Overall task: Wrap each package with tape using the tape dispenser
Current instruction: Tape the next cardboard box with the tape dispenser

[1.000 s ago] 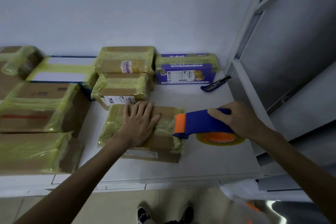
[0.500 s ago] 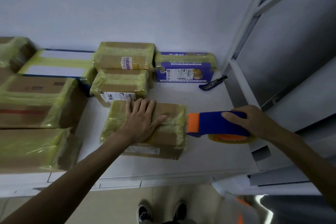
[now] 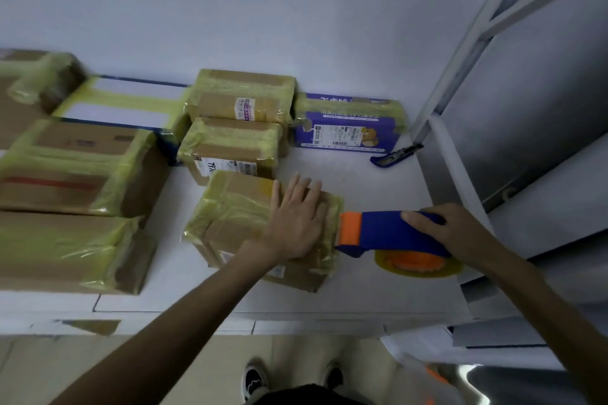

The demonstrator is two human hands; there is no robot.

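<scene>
Pressing flat on the box (image 3: 263, 223) at frame centre, the left hand (image 3: 292, 223) steadies it while the right hand (image 3: 450, 230) grips the dispenser (image 3: 381, 233) against its right end, apparently to lay tape.

Left hand (image 3: 296, 223) presses flat on the package (image 3: 237, 217); right hand (image 3: 454, 230) grips the tape dispenser (image 3: 378, 230) beside it.

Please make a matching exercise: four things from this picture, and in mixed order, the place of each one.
1 left hand
2 tape dispenser
3 purple package
4 blue cutter

A against the back wall
B flat on the front brown package
C on the table, right of the purple package
D gripped by the right hand

Pairs: 1-B; 2-D; 3-A; 4-C
</scene>
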